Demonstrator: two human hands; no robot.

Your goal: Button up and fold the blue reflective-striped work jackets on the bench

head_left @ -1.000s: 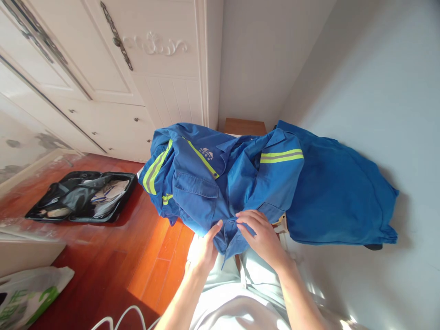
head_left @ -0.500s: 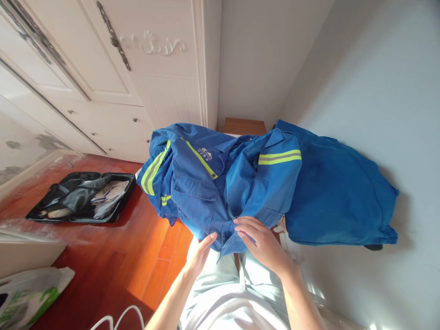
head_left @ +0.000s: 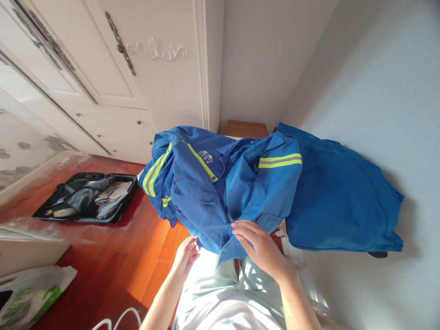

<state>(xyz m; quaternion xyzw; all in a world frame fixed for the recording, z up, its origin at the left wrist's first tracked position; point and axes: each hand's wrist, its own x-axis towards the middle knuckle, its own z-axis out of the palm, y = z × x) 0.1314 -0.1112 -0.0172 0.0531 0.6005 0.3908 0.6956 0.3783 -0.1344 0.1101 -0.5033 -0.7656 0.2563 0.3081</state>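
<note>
Head view: two hands (head_left: 223,247), one blue jacket (head_left: 195,197)

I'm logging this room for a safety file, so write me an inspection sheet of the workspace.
Surface: mostly hidden by clothing; a brown wooden piece shows behind.
Work items: blue jacket with reflective stripes, rumpled; plain blue garment beside it.
Clutter: open black suitcase, filled, on the floor; plastic bag.
Hands: right hand with fingers at the jacket's near edge; left hand curled close by, contact unclear.
Cables: white cord-like loops, lower left; ends not visible.
Surroundings: cream cabinet, plain wall; other people: nothing seen.
</note>
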